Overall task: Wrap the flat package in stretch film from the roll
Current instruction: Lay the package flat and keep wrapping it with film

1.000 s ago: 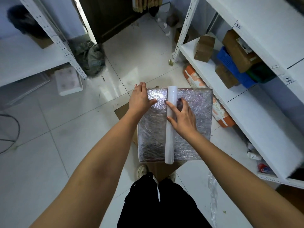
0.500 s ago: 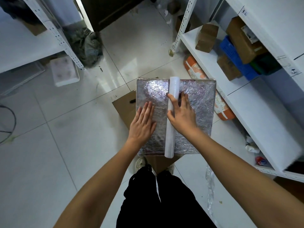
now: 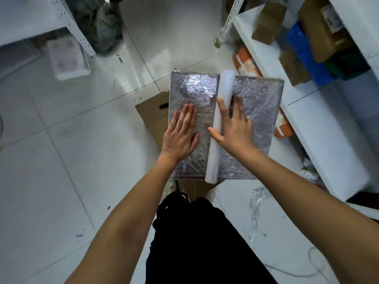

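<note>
**Both hands flat on the half-wrapped package, roll lying across it**

Head view: I look straight down past black trousers (image 3: pixel 205 242) at the flat package (image 3: pixel 260 111), which rests on a brown cardboard box (image 3: pixel 152 113) standing on the white tiled floor (image 3: pixel 61 150). The package is already covered in crinkled, shiny stretch film. The white roll (image 3: pixel 220 128) lies lengthwise across the package, a little right of its middle, with its far end at the far edge and its near end just overhanging the edge closest to me.

My left hand (image 3: pixel 181 134) lies on the left half of the package, just beside the roll but apart from it. Its fingers are straight and held together, pointing away from me, the palm pressed flat onto the film; it holds nothing. The forearm runs up from the lower left.

My right hand (image 3: pixel 235 128) sits over the roll at about its mid-length. The index finger lies straight along the top of the roll, the thumb splays out to the roll's left side, and the other fingers spread flat on the film to the right. The fingers are extended, pressing down rather than wrapped round the roll. That forearm comes in from the lower right.

A crumpled scrap of film (image 3: pixel 255 201) lies on the floor to the right of my legs. White shelving (image 3: pixel 307 119) with cardboard boxes and a blue crate (image 3: pixel 301 48) stands on the right.
</note>
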The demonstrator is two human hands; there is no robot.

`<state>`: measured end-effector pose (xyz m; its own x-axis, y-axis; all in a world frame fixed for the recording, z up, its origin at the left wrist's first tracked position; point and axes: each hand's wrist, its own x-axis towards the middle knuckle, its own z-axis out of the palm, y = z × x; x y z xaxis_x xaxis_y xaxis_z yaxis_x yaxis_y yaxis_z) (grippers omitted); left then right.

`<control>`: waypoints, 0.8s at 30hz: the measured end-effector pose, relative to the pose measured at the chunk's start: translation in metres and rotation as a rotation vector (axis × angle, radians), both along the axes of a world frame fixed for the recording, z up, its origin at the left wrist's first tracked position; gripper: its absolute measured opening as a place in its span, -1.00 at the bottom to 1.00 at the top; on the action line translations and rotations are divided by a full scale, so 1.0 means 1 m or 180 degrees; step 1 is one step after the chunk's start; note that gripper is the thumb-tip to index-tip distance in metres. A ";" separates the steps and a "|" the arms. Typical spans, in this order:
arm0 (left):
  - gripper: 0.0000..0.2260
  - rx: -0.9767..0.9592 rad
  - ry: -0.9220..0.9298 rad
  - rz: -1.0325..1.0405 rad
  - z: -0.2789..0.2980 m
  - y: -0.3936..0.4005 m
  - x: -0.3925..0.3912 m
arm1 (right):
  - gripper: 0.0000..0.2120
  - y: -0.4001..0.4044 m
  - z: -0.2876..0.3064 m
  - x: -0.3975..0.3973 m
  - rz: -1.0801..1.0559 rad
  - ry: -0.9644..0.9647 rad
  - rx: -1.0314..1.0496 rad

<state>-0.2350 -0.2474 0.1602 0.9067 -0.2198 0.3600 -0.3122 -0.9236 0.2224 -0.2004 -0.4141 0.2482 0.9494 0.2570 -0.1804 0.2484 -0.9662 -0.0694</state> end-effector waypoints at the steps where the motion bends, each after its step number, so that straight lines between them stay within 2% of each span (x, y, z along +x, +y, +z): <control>1: -0.47 -0.0055 -0.0027 0.0000 0.002 0.001 0.000 | -0.17 0.000 0.000 0.000 0.0001 0.0008 -0.0025; 5: -0.37 -0.0472 -0.0119 -0.0189 0.020 0.000 -0.007 | -0.16 -0.005 0.004 0.005 0.0050 0.0083 -0.0031; 9: -0.44 -0.0337 -0.0163 -0.0495 0.019 -0.012 -0.040 | -0.14 -0.007 0.009 0.010 0.0154 0.0125 -0.0037; 16: -0.52 -0.0062 0.0096 -0.0126 -0.018 -0.016 -0.049 | -0.13 -0.012 0.011 0.012 0.0237 -0.0049 -0.0095; 24: -0.51 -0.0066 0.0125 -0.0075 -0.023 -0.012 -0.054 | -0.14 -0.007 0.006 0.004 0.0168 -0.0124 -0.0039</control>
